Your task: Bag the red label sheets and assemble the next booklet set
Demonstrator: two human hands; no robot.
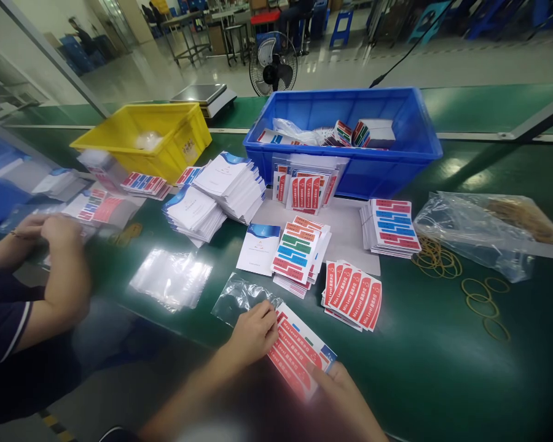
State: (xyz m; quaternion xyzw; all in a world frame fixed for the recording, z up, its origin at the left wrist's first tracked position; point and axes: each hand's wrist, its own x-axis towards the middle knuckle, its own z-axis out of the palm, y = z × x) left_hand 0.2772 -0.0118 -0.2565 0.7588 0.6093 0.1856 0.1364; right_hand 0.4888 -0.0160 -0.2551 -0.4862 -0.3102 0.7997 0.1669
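In the head view, the left hand (254, 334) and right hand (345, 393) both grasp a small stack of sticker sheets (298, 353) low at the near edge of the green belt (433, 368). Its long axis runs diagonally from upper left to lower right, one end at a clear plastic bag (239, 296). Its red strips read "Min Level". A like stack (352, 296) lies just beyond. A co-worker's hands (50, 230) work at far left.

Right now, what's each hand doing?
Left hand: closed on the sticker sheets, at the clear bag.
Right hand: gripping the same sticker sheets' lower edge.
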